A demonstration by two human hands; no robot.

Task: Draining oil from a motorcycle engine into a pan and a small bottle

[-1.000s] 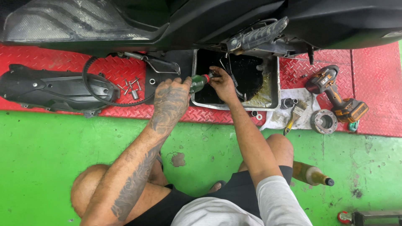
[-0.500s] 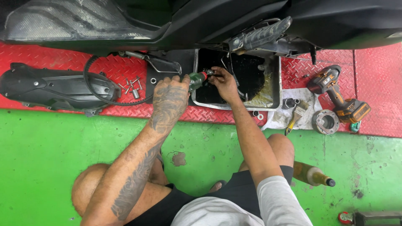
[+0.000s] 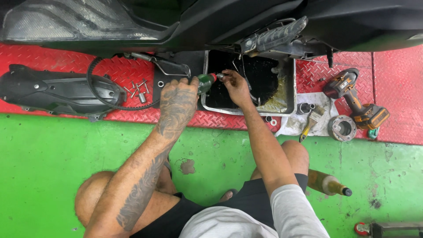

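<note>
Green spray bottle (image 3: 204, 82) over the black drain pan (image 3: 291, 94) rim | our left hand (image 3: 177, 99) closed around it | right hand (image 3: 234, 86) pinching a small metal part (image 3: 220, 76) at its nozzle | cleaning under way; loose bolts (image 3: 137, 87) left of the pan look unfitted.

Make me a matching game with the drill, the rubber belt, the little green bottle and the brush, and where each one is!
Things:
1. drill
2. rubber belt
3. little green bottle
4. brush

Places:
A. in the left hand
B. on the white cloth
C. looped by the black cover
D. far right on the red plate

Pairs: 1-D, 2-C, 3-A, 4-B
</note>
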